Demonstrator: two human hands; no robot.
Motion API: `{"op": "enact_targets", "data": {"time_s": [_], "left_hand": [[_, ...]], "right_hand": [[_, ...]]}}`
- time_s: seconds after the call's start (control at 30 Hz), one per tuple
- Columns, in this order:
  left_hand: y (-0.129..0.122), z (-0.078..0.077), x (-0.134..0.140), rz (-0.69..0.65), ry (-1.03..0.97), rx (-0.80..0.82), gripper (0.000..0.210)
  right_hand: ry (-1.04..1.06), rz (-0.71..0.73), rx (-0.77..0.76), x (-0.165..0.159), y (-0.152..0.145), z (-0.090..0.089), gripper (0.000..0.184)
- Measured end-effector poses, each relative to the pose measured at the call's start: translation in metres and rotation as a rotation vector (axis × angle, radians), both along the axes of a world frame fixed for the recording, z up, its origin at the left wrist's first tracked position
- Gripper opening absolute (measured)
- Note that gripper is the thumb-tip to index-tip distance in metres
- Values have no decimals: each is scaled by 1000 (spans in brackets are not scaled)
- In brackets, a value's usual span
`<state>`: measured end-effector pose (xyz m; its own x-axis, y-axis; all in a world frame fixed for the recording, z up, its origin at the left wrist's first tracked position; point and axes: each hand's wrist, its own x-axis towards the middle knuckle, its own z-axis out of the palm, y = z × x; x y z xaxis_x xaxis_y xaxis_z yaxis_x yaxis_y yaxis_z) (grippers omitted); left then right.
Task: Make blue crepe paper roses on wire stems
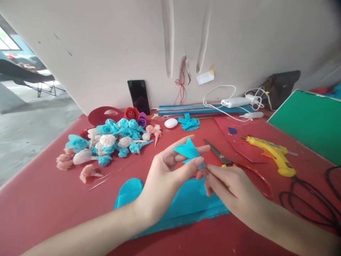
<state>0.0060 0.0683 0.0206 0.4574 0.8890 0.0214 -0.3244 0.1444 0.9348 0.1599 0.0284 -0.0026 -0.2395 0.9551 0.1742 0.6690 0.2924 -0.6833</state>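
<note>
A small piece of folded blue fabric [189,150] is held up in front of me, its pointed ends fanning upward. My left hand [170,170] pinches it between thumb and fingers. At its narrow lower end, the fingertips of my right hand [226,181] are closed on the same piece, close to my left thumb. Beneath both hands lies a larger blue fabric stack [183,209], partly covered by them. Scissors with red handles [255,174] rest just beyond my right hand, blades pointing away to the left.
Several blue, white and pink fabric roses [106,140] are heaped at the left, near thin wires [106,177]. A yellow glue gun [277,156] and its black cable [309,199] lie right, beside a green board [311,124]. A phone [139,96] leans against the wall.
</note>
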Motion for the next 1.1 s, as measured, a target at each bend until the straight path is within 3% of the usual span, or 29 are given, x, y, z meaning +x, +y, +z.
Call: {"op": "enact_targets", "data": {"time_s": [0.1,0.17,0.23,0.3,0.4,0.53,0.67,1.0,1.1], "left_hand": [[-1,1,-1,-8,29,-4,23],[-2,2,-3,-40,45,-5,4],[-4,3,-4,-90,80,31,34],[-5,3,-6,-149,134,123,50],[-6,2,-9,-206,213,289,52],[-5,-1,-11,-220,246,494,56],[-4,-1,-14,-247,244,590,63],[-5,-3,-13,-297,228,563,63],[-5,-5,-14,-302,262,527,59]], "right_hand": [[-1,16,-13,-1,-2,5,31],[5,39,-20,0,-3,8,31],[29,59,-20,2,-3,9,30],[84,91,-4,4,-3,10,27],[176,190,11,5,-1,12,17],[211,262,28,5,1,15,31],[185,293,122,6,1,17,36],[179,239,173,8,-3,18,20],[179,202,126,8,-6,19,19]]}}
